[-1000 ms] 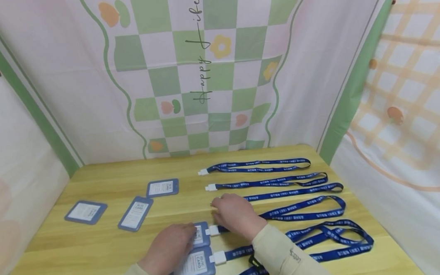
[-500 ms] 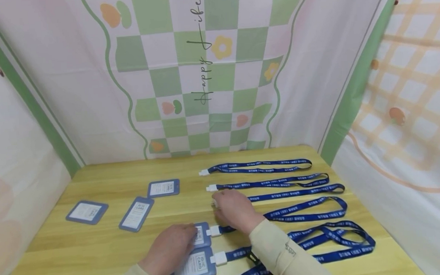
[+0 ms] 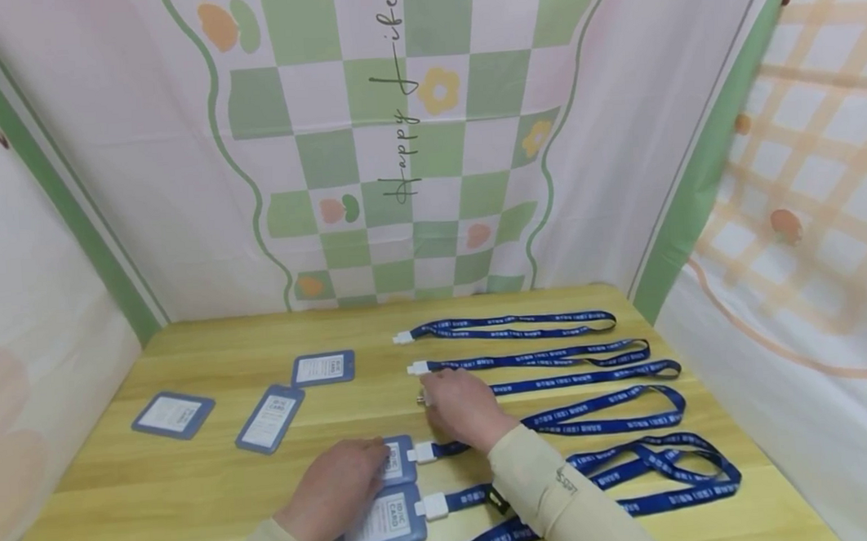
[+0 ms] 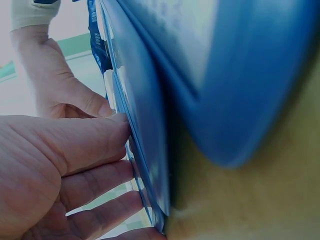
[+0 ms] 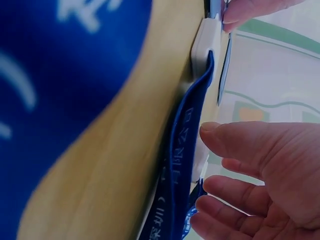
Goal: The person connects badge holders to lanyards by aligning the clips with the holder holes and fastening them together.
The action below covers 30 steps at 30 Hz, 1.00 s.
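Note:
My left hand (image 3: 338, 492) lies over the left part of a blue badge holder (image 3: 399, 460), straight thumb and fingertips touching it, as the left wrist view shows. More badge holders (image 3: 379, 522) form a column below, each joined by a white clip (image 3: 434, 506) to a navy lanyard. To the right, my right hand (image 3: 464, 408) pinches the clip end of the middle lanyard (image 3: 572, 382), covering most of that end; a small metal tip shows past the fingers. In the right wrist view, the thumb and fingers lie on either side of a white piece (image 5: 201, 160).
Three loose badge holders (image 3: 268, 420) lie at the left on the wooden table (image 3: 159, 505). Two unattached lanyards (image 3: 513, 327) stretch out beyond my right hand. Looped straps (image 3: 672, 470) cross at the right near my sleeve. A printed curtain (image 3: 376, 151) stands behind the table.
My right hand has shifted slightly away from me, toward the clip of the lanyard beyond. The left hand stays on the badge holder; the view has drifted a little.

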Each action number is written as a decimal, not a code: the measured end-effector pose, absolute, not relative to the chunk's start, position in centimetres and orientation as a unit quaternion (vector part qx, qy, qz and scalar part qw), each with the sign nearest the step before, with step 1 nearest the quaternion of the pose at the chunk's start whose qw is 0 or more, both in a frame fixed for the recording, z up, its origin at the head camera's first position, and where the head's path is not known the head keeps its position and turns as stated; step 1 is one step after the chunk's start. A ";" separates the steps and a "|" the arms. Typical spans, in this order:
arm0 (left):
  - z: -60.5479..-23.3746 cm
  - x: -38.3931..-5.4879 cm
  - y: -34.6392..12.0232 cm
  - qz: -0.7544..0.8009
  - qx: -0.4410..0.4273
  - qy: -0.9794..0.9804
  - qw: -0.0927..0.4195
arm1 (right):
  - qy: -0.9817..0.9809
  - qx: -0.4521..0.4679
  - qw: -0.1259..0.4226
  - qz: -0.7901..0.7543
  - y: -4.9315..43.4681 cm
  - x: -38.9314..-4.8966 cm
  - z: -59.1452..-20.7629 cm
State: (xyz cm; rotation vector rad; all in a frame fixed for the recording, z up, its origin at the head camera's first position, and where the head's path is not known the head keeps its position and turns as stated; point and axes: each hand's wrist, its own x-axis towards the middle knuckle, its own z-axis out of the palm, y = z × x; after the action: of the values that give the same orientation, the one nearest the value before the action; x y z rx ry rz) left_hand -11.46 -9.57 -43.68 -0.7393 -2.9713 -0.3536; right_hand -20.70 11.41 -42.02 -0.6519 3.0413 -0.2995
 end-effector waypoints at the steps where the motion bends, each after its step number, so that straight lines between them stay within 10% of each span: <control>1: -43.7 -11.5 -9.6 -0.115 -0.239 -0.964 0.029 | 0.974 -0.206 0.013 -0.095 11.4 -20.8 -42.1; 30: -43.7 -11.5 -9.5 -0.109 -0.245 -0.963 0.034 | 0.973 -0.202 0.027 -0.110 11.5 -21.3 -42.9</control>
State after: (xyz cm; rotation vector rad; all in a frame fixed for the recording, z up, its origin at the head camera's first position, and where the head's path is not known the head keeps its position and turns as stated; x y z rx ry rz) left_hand -11.54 -9.53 -43.66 -0.7522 -2.9615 -0.3346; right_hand -21.29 11.51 -42.94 -0.6235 3.0042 -0.3391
